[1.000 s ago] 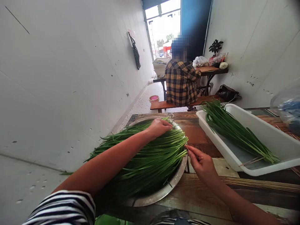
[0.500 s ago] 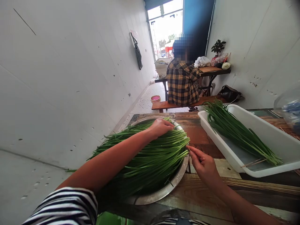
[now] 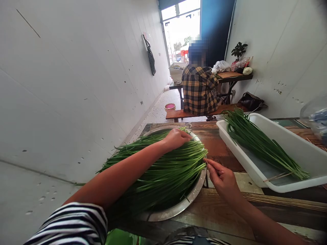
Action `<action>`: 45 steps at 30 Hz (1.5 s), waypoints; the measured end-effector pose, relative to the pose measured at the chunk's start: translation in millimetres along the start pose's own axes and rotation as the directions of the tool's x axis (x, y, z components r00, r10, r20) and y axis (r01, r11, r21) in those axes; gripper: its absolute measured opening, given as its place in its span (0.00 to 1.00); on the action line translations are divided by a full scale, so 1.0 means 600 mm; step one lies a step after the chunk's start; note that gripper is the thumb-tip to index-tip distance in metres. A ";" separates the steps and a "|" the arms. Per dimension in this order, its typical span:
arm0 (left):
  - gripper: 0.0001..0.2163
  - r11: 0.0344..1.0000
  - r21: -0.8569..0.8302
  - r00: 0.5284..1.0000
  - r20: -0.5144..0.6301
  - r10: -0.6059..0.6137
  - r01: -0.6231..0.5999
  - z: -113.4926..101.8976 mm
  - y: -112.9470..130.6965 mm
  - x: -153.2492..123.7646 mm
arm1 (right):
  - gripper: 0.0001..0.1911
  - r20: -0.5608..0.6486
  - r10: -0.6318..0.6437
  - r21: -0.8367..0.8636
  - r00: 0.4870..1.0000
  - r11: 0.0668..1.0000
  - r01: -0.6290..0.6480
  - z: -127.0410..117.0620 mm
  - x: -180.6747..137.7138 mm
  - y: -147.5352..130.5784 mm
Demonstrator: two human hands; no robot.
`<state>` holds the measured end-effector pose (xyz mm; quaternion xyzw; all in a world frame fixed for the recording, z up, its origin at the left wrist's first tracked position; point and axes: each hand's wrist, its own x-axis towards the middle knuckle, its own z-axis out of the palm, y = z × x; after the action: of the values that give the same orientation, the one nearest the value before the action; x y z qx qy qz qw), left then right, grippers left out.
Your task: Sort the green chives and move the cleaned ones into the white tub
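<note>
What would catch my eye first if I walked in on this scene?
The big heap of green chives filling the metal basin at centre, with the left hand resting on top and the right hand pinching a thin stick at the cut ends. To the right, a white tub holds a smaller bunch; beyond, a person in a plaid shirt sits on a bench.

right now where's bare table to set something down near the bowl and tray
Bare wood lies between the bowl and the tray, beyond the right hand pinching a stick, and along the table front edge. The bowl is heaped with greens under the left hand.
</note>
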<state>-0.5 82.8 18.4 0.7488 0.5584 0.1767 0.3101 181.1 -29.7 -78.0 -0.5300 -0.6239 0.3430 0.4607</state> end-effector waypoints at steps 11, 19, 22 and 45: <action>0.16 0.997 -0.005 0.985 0.152 -0.080 0.082 -0.026 0.016 -0.004 | 0.19 -0.035 -0.079 -0.024 0.996 0.997 0.078 -0.001 0.003 -0.005; 0.17 0.922 -0.307 0.947 0.284 -0.148 0.236 -0.018 0.001 0.008 | 0.19 -0.050 -0.123 -0.020 0.991 0.992 0.122 -0.003 0.009 -0.002; 0.18 0.872 -0.391 0.916 0.374 -0.143 0.296 -0.019 0.000 0.007 | 0.17 -0.053 -0.143 -0.019 0.988 0.990 0.142 -0.003 0.011 -0.006; 0.08 0.934 0.350 0.990 -0.141 -0.018 0.067 -0.081 -0.040 0.045 | 0.17 -0.005 -0.157 -0.055 0.988 0.986 0.156 -0.004 0.015 0.010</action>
<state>-39.3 126.0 36.7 0.7663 0.6170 0.1173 0.1356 185.2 -19.8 -80.5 -0.4933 -0.6704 0.2862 0.4747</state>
